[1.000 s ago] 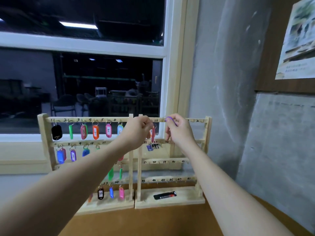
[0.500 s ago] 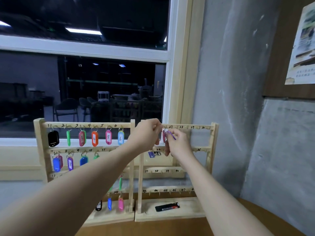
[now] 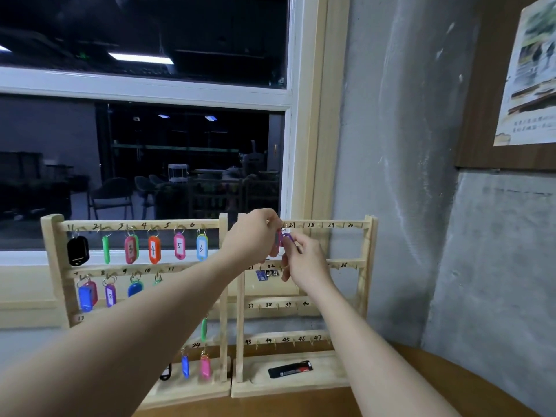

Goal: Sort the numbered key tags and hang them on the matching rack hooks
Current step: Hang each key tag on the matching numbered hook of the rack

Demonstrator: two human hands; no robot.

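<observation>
Both hands up at top rail of right rack, near hook 27: left hand pinching pink tag by its ring end, right hand pinching purple tag just beside it. Tags touching or overlapping, can't tell which. Left rack carrying tags 1–6 on top row; black lighter lying on right rack base.

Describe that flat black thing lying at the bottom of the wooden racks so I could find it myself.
Find the right-hand pale wooden rack standing against the grey wall. On its flat base board, under the row of hooks numbered 43 to 47, lies a flat black bar with a red end. Unlike the coloured key tags, it hangs from no hook.
</observation>
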